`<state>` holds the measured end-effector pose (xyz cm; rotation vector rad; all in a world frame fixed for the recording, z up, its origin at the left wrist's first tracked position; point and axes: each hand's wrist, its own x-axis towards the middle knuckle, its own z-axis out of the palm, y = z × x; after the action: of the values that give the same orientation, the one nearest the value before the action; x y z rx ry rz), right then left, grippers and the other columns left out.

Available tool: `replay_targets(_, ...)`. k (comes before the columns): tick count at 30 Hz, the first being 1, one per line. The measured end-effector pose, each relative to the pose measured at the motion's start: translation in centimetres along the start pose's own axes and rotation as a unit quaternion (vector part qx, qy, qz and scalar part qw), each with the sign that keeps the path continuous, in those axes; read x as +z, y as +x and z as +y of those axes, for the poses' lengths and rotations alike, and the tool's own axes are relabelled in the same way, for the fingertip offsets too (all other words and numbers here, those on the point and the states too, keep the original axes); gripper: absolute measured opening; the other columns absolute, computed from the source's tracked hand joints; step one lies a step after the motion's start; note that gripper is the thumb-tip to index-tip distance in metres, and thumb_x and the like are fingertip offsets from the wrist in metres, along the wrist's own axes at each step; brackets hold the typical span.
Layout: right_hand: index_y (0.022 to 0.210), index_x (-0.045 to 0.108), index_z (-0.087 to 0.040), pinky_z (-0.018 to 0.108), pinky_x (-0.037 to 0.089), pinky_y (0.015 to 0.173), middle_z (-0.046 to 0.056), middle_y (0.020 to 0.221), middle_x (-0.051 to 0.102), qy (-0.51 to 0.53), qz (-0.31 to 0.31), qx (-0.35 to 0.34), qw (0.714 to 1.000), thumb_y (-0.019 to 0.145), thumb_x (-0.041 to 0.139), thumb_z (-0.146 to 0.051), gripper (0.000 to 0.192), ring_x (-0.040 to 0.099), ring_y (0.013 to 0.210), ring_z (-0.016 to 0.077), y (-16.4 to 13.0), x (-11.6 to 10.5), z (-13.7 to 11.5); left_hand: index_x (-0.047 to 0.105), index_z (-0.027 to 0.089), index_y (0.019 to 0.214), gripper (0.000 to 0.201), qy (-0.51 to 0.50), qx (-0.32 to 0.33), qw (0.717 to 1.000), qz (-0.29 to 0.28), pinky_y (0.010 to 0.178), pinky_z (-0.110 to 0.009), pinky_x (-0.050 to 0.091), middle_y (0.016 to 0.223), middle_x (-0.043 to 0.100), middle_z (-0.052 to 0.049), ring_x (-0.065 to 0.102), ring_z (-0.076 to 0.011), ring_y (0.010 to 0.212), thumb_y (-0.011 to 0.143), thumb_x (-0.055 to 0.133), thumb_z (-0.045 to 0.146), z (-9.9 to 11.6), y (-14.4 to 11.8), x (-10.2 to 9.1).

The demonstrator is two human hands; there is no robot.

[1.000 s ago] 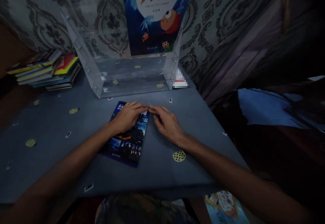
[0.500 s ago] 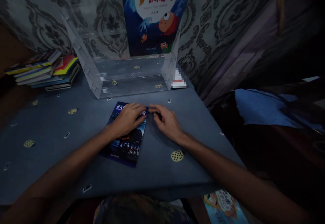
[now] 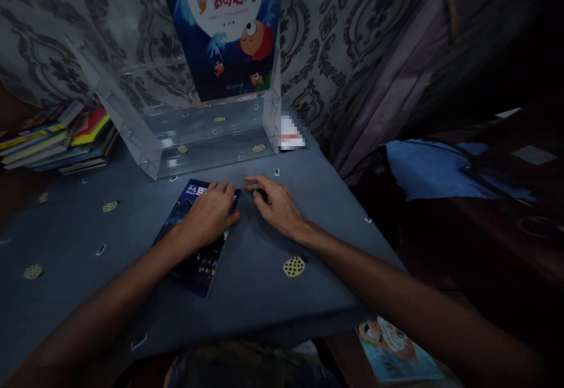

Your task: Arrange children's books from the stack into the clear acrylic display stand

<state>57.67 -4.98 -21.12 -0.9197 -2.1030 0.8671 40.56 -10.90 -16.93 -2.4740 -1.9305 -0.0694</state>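
Left hand [image 3: 210, 212] lies flat, palm down and fingers spread, pressing the upper half of a thin dark-blue book [image 3: 198, 241] that lies face up on the grey surface [image 3: 255, 282]. Right hand [image 3: 275, 203] rests just beside the book's upper right corner, fingers loosely curled on the surface, gripping nothing. The book looks light, slim and bendy, with a glossy cover likely to slide; its free right edge or that near corner seems the best place to pinch. Beyond stands a clear acrylic rack [image 3: 145, 153] holding an upright picture book [image 3: 224, 30]; a stack of books [image 3: 57, 141] lies at far left.
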Motion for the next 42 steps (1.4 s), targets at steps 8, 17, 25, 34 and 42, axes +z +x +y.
replay_targets(8, 0.126, 0.061, -0.020, 0.037, 0.054, 0.088, 0.007, 0.110, 0.075, 0.011, -0.003, -0.025, 1.000, 0.090, 0.048, -0.006, 0.041, 0.069, 0.099, 0.0199, -0.2, 0.0, -0.4, 0.052, 0.018, 0.097, 0.010, -0.026, 0.031, 0.999, 0.023, 0.087, -0.041, 0.054, 0.103, 0.061, -0.011, 0.062, -0.0278, 0.102, 0.088, 0.053, 0.015, -1.0, -1.4, 0.3)
replay_targets(17, 0.126, 0.060, -0.018, 0.037, 0.053, 0.088, 0.007, 0.110, 0.075, 0.032, -0.013, -0.028, 0.999, 0.089, 0.047, -0.005, 0.042, 0.067, 0.100, 0.0197, -0.4, 0.0, -0.8, 0.056, 0.018, 0.098, 0.010, -0.093, 0.022, 0.995, 0.019, 0.078, -0.037, 0.051, 0.094, 0.062, -0.008, 0.063, -0.0246, 0.087, 0.088, 0.053, 0.016, -1.4, -1.2, -0.2)
replay_targets(25, 0.128, 0.059, -0.021, 0.040, 0.055, 0.089, 0.006, 0.112, 0.075, 0.030, -0.016, -0.025, 0.999, 0.089, 0.047, -0.006, 0.044, 0.067, 0.101, 0.0206, -0.4, -0.1, -0.9, 0.055, 0.019, 0.085, 0.003, -0.130, 0.021, 0.991, 0.021, 0.070, -0.032, 0.047, 0.085, 0.061, -0.004, 0.060, -0.0193, 0.076, 0.086, 0.054, 0.016, -1.9, -1.0, -0.7)
replay_targets(34, 0.131, 0.058, -0.020, 0.040, 0.054, 0.094, 0.008, 0.112, 0.072, 0.017, -0.032, -0.057, 0.998, 0.091, 0.045, -0.006, 0.045, 0.066, 0.106, 0.0208, -0.5, 0.1, -0.8, 0.056, 0.018, 0.092, 0.004, -0.093, 0.012, 0.996, 0.014, 0.074, -0.035, 0.050, 0.093, 0.063, -0.006, 0.063, -0.0223, 0.083, 0.088, 0.055, 0.018, -1.4, -1.1, -0.5)
replay_targets(42, 0.132, 0.058, -0.023, 0.043, 0.054, 0.093, 0.009, 0.113, 0.070, -0.061, -0.081, -0.090, 0.991, 0.091, 0.046, -0.005, 0.047, 0.063, 0.108, 0.0248, -0.6, 0.7, -0.2, 0.057, 0.018, 0.098, 0.009, -0.087, 0.021, 0.996, 0.019, 0.081, -0.037, 0.054, 0.101, 0.062, -0.009, 0.064, -0.0238, 0.092, 0.091, 0.055, 0.022, -1.6, -1.5, 0.1)
